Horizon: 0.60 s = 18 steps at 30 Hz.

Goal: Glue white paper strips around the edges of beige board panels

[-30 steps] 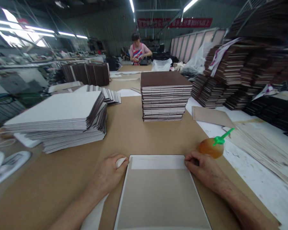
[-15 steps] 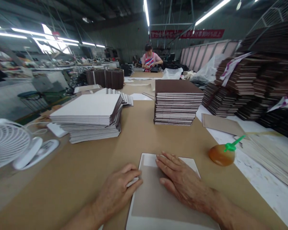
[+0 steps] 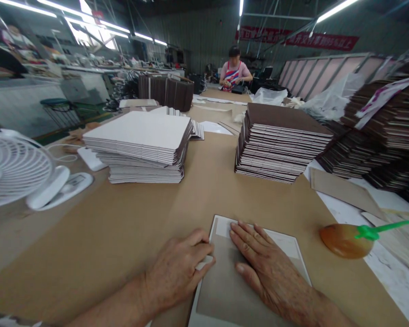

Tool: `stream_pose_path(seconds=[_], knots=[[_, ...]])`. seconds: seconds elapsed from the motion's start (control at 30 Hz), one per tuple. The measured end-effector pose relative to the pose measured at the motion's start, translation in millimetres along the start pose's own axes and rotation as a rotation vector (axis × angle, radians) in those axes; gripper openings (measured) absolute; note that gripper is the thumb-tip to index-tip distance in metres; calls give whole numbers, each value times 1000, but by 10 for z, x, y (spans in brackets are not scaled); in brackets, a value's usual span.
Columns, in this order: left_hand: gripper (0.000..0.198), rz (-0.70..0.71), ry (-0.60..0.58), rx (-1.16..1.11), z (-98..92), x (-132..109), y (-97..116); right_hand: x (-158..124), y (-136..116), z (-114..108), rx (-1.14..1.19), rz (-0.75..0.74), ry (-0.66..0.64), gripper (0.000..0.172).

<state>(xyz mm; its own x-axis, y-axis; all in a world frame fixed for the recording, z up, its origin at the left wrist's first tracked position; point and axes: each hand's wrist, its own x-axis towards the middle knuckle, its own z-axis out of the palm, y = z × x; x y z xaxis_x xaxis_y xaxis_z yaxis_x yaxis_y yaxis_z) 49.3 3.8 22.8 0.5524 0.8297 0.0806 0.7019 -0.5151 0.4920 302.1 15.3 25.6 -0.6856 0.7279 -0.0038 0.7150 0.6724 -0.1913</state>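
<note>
Since the frame of one second ago, our right hand point(image 3: 269, 268) has left the far right corner of the grey panel point(image 3: 221, 286) and come to lie across its face. We note that this hand is spread flat, palm down, fingers extended and nearly together, thumb apart; its fingertips reach the white strip point(image 3: 223, 227) along the panel's far end. Our left hand point(image 3: 177, 268) is curled at the panel's left edge, thumb and fingers closed on a small white piece point(image 3: 204, 262) whose nature we cannot tell. The panel lies directly before us on the brown table covering point(image 3: 129, 236), slightly turned, its right part hidden by our right hand and forearm. Beyond it we see, to the left, a stack of white boards point(image 3: 139, 136) and, to the right, a stack of dark brown panels point(image 3: 282, 145). An amber bottle point(image 3: 346, 240) with a green spout point(image 3: 370, 231) lies right of the panel, apart from our hand. A white fan point(image 3: 17, 168) stands at far left; a co-worker point(image 3: 235, 75) is at the table's distant end.
</note>
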Motion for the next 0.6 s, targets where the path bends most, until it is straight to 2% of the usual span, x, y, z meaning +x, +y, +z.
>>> stream_pose_path(seconds=[0.6], knots=[[16,-23,-18,-10,-29,17,21,40,-27,-42,49,11,-14,57]])
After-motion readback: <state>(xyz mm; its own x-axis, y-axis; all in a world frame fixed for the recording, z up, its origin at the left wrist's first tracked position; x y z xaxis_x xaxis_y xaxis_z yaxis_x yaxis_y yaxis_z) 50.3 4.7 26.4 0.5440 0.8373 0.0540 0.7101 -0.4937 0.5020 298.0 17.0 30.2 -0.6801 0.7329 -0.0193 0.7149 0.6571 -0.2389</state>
